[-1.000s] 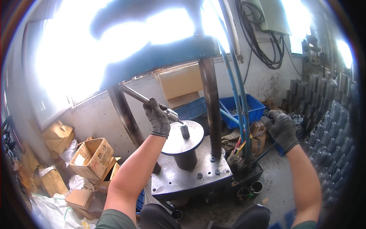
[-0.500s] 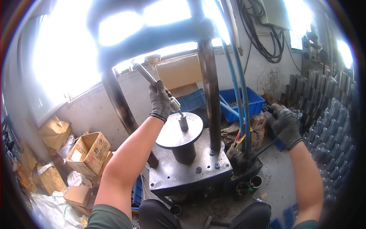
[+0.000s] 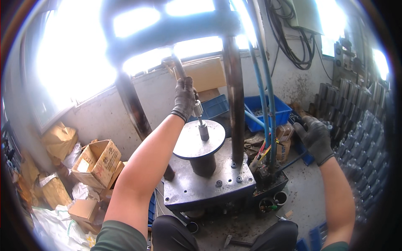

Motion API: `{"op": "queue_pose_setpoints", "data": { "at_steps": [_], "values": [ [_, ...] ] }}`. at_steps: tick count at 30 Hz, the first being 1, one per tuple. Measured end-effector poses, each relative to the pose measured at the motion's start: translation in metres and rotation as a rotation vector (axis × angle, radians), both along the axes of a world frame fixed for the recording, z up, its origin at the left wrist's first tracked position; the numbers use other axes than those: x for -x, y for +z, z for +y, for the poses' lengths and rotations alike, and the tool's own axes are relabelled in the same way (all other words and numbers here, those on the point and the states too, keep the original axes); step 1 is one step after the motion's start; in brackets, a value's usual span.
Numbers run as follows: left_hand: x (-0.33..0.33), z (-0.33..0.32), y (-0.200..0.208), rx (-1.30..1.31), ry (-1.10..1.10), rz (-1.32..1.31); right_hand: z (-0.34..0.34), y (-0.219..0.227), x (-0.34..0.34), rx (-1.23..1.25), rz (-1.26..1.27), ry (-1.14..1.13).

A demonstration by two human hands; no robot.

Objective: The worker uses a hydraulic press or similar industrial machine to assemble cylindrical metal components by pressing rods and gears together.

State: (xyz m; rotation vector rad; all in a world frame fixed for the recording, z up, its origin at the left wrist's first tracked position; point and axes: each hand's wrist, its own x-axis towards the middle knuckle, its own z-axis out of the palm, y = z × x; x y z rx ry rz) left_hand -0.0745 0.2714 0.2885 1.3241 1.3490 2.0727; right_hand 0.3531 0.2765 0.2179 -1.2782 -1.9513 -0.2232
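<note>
My left hand point(image 3: 184, 97), in a dark grey glove, is closed around a metal tube point(image 3: 179, 67) that stands nearly upright. A shiny metal collar point(image 3: 197, 109) shows below this hand, with a thin stem reaching down to a short grey cylinder point(image 3: 204, 131). The cylinder stands on a round metal plate point(image 3: 188, 144), carried by a thick dark column point(image 3: 204, 165) on the press bed point(image 3: 184, 198). At the right, my gloved right hand point(image 3: 316, 140) is held out with thumb and fingers apart, and nothing shows in it. A dark rod point(image 3: 293, 162) runs below it.
Dark press posts point(image 3: 234, 100) flank the plate, under a blurred crossbeam. Blue hoses point(image 3: 270, 104) come down beside a valve block with wires. A blue bin point(image 3: 268, 109) stands behind. Stacked metal tubes point(image 3: 360, 142) fill the right; cardboard boxes point(image 3: 98, 163) lie left.
My left hand has moved right and slightly up, and the tube has swung from a leftward tilt to nearly upright. My right hand has hardly moved.
</note>
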Motion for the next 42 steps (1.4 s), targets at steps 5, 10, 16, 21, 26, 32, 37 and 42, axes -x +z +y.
{"op": "queue_pose_setpoints", "data": {
  "at_steps": [5, 10, 16, 21, 26, 32, 37, 42],
  "values": [
    [-0.001, 0.01, -0.002, 0.149, 0.037, 0.145, -0.028, -0.011, -0.011, -0.014, 0.036, 0.037],
    [-0.005, 0.017, -0.018, 0.109, -0.02, 0.153, -0.071, -0.044, -0.049, -0.027, -0.007, 0.037],
    [0.0, 0.011, -0.021, 0.055, 0.044, 0.09, -0.088, -0.053, -0.066, 0.231, -0.003, 0.098],
    [-0.002, 0.01, -0.018, 0.09, -0.005, 0.095, -0.078, -0.043, -0.073, 0.215, -0.357, 0.154],
    [-0.005, 0.009, -0.018, 0.074, 0.009, 0.067, -0.084, -0.035, -0.082, 0.598, -0.622, 0.275],
    [-0.002, 0.014, -0.027, 0.032, -0.007, 0.0, -0.105, -0.044, -0.077, 0.884, -0.816, 0.305],
    [-0.007, 0.013, -0.026, 0.006, 0.002, 0.017, -0.132, -0.078, -0.097, 0.98, -0.744, 0.305],
    [-0.004, 0.012, -0.026, -0.004, -0.015, -0.018, -0.161, -0.119, -0.107, 0.757, -0.474, 0.434]
  ]
}}
